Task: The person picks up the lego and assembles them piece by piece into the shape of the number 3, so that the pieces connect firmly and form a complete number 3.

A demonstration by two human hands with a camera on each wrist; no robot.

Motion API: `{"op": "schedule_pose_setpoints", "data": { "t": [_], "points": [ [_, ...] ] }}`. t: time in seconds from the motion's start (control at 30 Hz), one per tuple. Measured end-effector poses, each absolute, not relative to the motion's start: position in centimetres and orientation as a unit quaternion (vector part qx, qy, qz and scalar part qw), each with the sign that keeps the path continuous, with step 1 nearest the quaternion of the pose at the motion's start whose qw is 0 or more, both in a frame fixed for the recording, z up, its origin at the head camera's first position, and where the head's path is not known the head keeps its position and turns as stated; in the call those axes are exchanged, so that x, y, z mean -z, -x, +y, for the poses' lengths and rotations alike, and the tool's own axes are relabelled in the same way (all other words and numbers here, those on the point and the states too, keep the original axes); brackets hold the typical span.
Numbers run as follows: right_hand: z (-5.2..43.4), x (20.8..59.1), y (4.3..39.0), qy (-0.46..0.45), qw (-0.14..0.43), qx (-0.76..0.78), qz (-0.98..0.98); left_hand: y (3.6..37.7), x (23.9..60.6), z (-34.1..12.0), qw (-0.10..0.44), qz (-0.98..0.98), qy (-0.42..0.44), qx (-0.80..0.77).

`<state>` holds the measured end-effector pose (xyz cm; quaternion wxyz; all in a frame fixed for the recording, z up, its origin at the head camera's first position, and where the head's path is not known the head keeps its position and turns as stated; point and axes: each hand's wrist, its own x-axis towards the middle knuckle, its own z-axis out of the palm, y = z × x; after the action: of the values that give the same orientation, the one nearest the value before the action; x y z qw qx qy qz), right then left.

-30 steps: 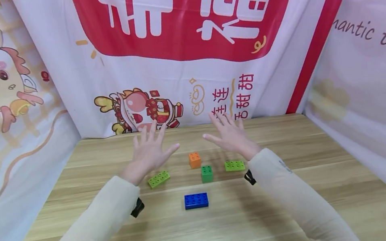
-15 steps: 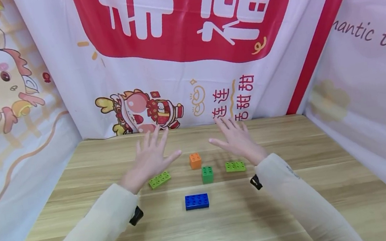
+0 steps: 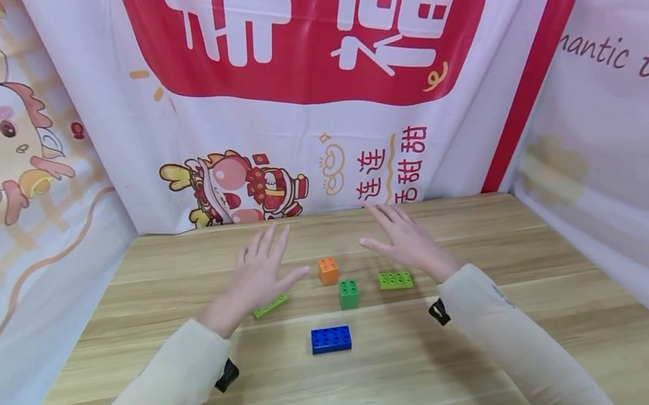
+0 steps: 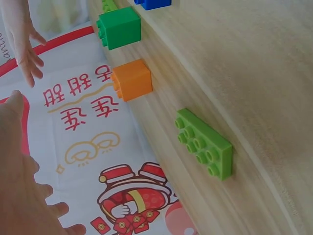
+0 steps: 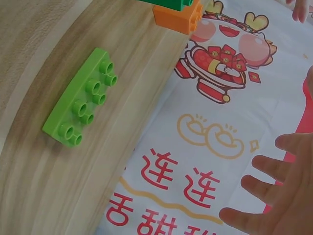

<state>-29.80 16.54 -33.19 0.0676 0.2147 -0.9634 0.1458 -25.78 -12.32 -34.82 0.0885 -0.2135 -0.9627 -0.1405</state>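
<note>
My left hand (image 3: 255, 280) hovers over the table with its fingers spread and holds nothing. It partly covers the left lime-green building block (image 3: 270, 307) in the head view. My right hand (image 3: 406, 243), also empty with fingers extended, hangs above and beyond the right lime-green building block (image 3: 395, 280). Between the hands stand an orange block (image 3: 328, 271) and a green block (image 3: 348, 294), close to each other. Nearer to me lies a wide blue block (image 3: 331, 340). The left wrist view shows the left lime block (image 4: 204, 144) whole, studs outward.
A wood-grain table (image 3: 350, 397) carries the blocks. Behind it hangs a white and red printed cloth (image 3: 310, 95), and more printed cloth rises at the left (image 3: 7, 224) and right sides. Black straps (image 3: 227, 375) show at both wrists.
Both hands have drawn back slightly toward me and the right has shifted a little to the right. The left hand now covers more of the left lime block. The blocks stay put.
</note>
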Motion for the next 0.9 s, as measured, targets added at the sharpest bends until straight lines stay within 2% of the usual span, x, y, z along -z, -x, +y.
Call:
{"op": "schedule_pose_setpoints", "data": {
  "t": [0.9],
  "points": [
    [17.5, 35.9, 28.8, -0.199, 0.013, -0.206, -0.958, 23.6, 37.9, -12.1, 0.054, -0.949, 0.25, 0.185]
  ]
}}
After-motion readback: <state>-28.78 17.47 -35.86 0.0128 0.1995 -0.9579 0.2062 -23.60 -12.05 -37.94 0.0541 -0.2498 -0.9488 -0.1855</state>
